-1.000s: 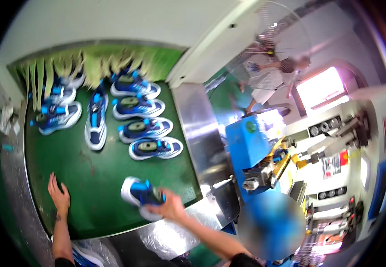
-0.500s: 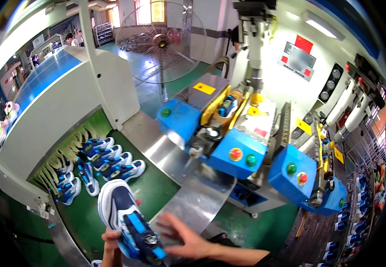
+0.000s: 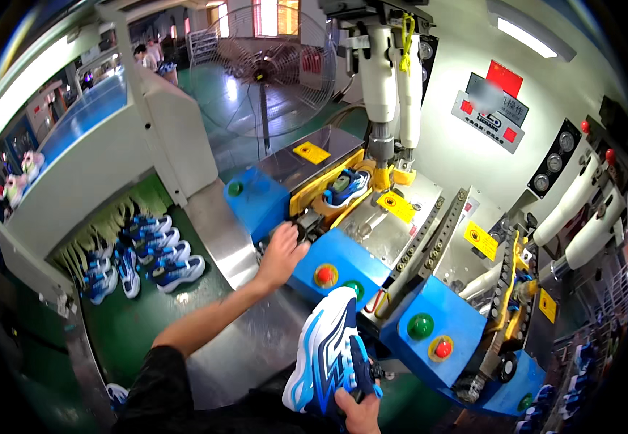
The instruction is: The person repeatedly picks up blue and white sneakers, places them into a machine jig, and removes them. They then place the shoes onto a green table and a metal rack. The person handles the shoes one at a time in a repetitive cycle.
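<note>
In my right hand point(image 3: 359, 411) is a white and blue sneaker point(image 3: 323, 354), low in front of me. The thumb lies over its dark upper and the toe points up and away. My left hand point(image 3: 281, 254) reaches forward with curled fingers at a black knob point(image 3: 304, 229) on the near end of the pressing machine; the fingers partly hide the knob. Just beyond it, another blue and white sneaker point(image 3: 346, 186) sits between the machine's yellow pads point(image 3: 314, 189), beneath a white press cylinder point(image 3: 379, 79).
Blue control boxes point(image 3: 339, 266) with red and green buttons line the machine's front. A second pressing station point(image 3: 513, 289) stands to the right. Several sneakers point(image 3: 180, 273) rest on the green conveyor point(image 3: 191, 318) at left, by a bristle curtain. A fan point(image 3: 260, 76) stands behind.
The sneaker has passed from my left hand to my right and moved rightward. My left hand has gone forward to the machine's knob. The view has turned right.
</note>
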Tool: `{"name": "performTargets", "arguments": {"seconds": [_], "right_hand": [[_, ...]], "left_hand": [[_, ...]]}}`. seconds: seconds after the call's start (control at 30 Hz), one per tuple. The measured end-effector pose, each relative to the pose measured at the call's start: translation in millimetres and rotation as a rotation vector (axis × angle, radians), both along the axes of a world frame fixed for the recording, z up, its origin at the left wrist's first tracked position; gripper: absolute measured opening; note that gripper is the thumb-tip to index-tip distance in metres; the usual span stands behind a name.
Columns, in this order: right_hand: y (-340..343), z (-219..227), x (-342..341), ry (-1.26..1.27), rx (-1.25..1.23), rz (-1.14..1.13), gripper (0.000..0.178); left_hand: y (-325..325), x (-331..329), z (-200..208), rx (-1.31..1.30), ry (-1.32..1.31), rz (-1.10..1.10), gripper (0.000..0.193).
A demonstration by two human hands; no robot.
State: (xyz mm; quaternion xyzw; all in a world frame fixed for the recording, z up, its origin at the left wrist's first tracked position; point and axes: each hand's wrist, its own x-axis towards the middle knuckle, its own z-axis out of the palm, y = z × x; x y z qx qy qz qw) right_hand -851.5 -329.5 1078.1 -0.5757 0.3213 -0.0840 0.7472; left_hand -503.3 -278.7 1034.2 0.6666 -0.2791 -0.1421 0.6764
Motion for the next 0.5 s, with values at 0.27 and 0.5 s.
{"name": "performTargets", "arguments": {"seconds": [0.27, 0.5], "right_hand": [[-24.5, 20.9, 92.1, -0.128, -0.326, 0.053, 0.073], [-39.5, 53.4, 179.5, 0.227, -0.001, -0.134, 0.066]], "left_hand": [[-191.1, 241.7, -80.3, 0.671, -0.770, 0.046, 0.072], [-170.6, 280.9, -10.0, 0.336, 0.035, -0.260, 0.045]]}}
